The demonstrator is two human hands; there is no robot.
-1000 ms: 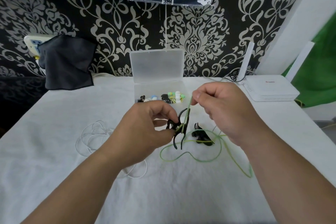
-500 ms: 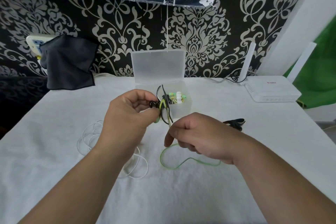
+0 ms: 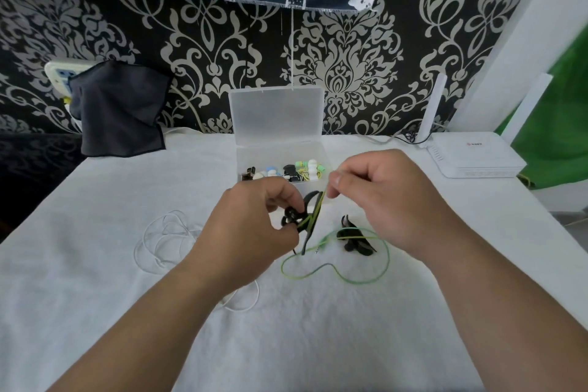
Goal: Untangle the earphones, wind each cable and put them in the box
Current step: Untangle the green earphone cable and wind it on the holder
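Two bare hands work over a white-covered bench. The left hand has its grip closed on a black earpiece, thumb and fingers pinching it just above the surface. The right hand pinches the green cable where it rises from that earpiece. The rest of the cable lies in a loose loop on the bench between the forearms. A second earpiece lies beside the right hand, with the cable crossing it.

Behind the hands a clear box stands open, its lid upright against patterned wallpaper and small coloured ear tips inside. The knuckles cover part of its front wall. A white cable lies in tangled loops at left, partly hidden by the left forearm. A dark cloth hangs at far left and a white router sits at far right. How the cable is wound on the held earpiece is hard to make out.
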